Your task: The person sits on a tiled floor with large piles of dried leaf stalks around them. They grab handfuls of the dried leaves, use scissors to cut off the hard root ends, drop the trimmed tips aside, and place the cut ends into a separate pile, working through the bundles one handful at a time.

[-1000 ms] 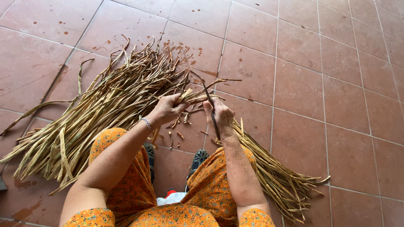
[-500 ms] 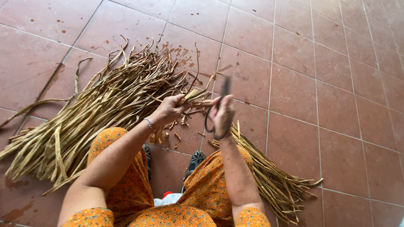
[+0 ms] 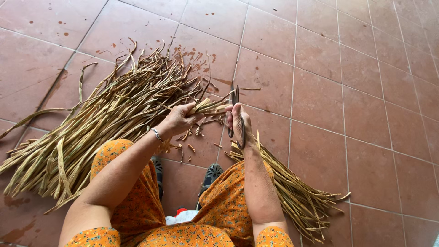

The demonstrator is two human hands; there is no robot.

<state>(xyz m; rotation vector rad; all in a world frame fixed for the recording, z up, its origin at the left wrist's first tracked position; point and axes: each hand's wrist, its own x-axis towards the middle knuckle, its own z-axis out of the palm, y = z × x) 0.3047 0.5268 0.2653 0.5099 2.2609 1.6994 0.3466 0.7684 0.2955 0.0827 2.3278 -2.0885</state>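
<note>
Left hand (image 3: pixel 179 120) closed around a small bunch of dried plant stalks (image 3: pixel 208 107), ends sticking out toward the right hand (image 3: pixel 238 122). Right hand fisted on the handles of dark scissors (image 3: pixel 235 101), blades pointing up and away, tips just beside the stalk ends; can't tell if touching. Big pile of dried stalks (image 3: pixel 100 123) spreads out left of the left hand. Smaller cut bundle (image 3: pixel 292 196) lies below the right hand. Short trimmings (image 3: pixel 190 146) under both hands on the tiled floor (image 3: pixel 356 91).

Dry, fibrous plant stalks (image 3: pixel 105 123) look matt and straw-coloured. The scissors (image 3: pixel 235 110) are dark, dull metal. Floor tiles (image 3: pixel 356 91) are matt terracotta, stained. The dress (image 3: pixel 219 215) is printed orange cloth.
</note>
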